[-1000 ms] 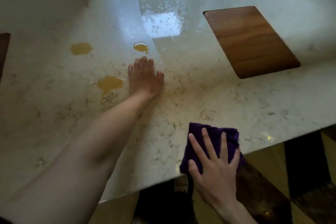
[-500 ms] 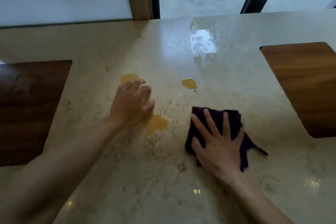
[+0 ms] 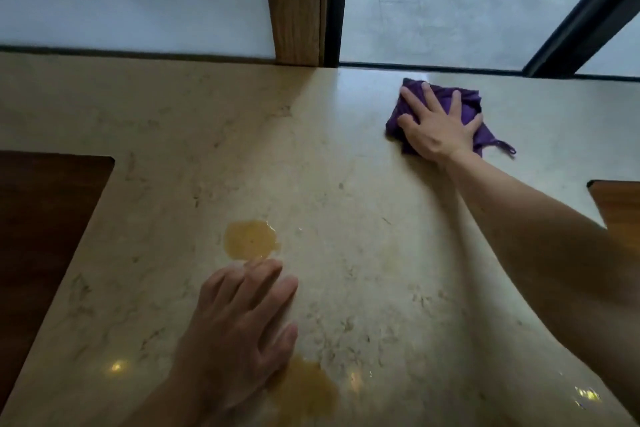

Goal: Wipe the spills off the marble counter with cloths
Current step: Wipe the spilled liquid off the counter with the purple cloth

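right hand [image 3: 437, 125]: flat, fingers spread, pressing the cloth [image 3: 460, 104] far past the spill [image 3: 250, 239]
left hand [image 3: 239, 322]: open, empty, flat on the surface [image 3: 381, 218] just behind the spill

Polished cream marble counter [image 3: 346, 184] with faint brown veining, glossy enough to mirror window light near its far edge. Two amber spills [image 3: 251, 239] lie wet and shiny toward the near edge. A soft purple cloth [image 3: 465, 107], possibly microfibre, looks matt. Dark smooth wood inlays [image 3: 45, 236] sit at the left and right edges.
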